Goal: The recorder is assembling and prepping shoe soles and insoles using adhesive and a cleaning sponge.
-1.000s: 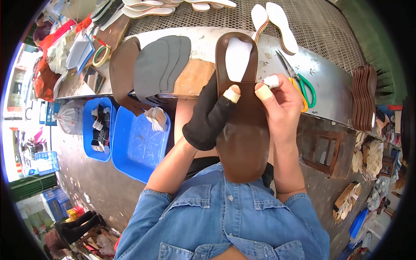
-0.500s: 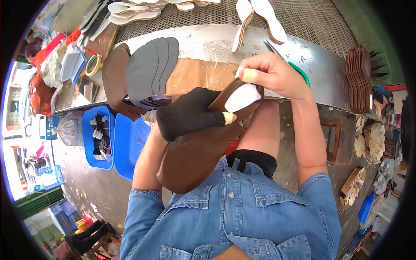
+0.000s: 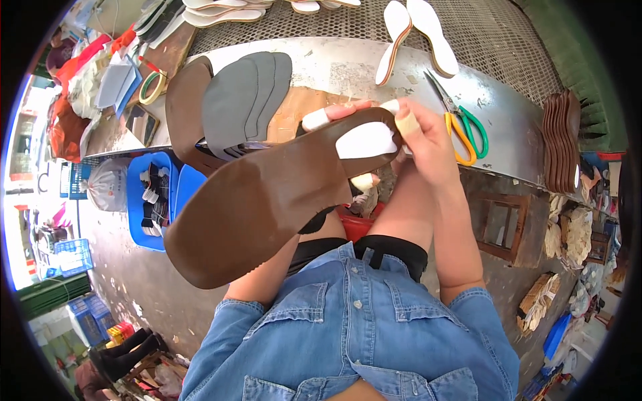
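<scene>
the long brown leather sole (image 3: pixel 261 197) covers most of the left hand in its black fingerless glove (image 3: pixel 317 221), leaving only wrapped fingertips and a little dark fabric showing; how the palm meets the underside cannot be told. some fingertips of the bare right hand (image 3: pixel 429 140) are lost behind the sole's narrow end. the same sole hides most of a bright blue plastic tub (image 3: pixel 188 185), and a red object (image 3: pixel 356 226) between the thighs shows too little to identify. white-topped, curved insoles (image 3: pixel 226 15) run off the upper edge; the blue denim shirt (image 3: pixel 354 327) is cut by the lower one.
</scene>
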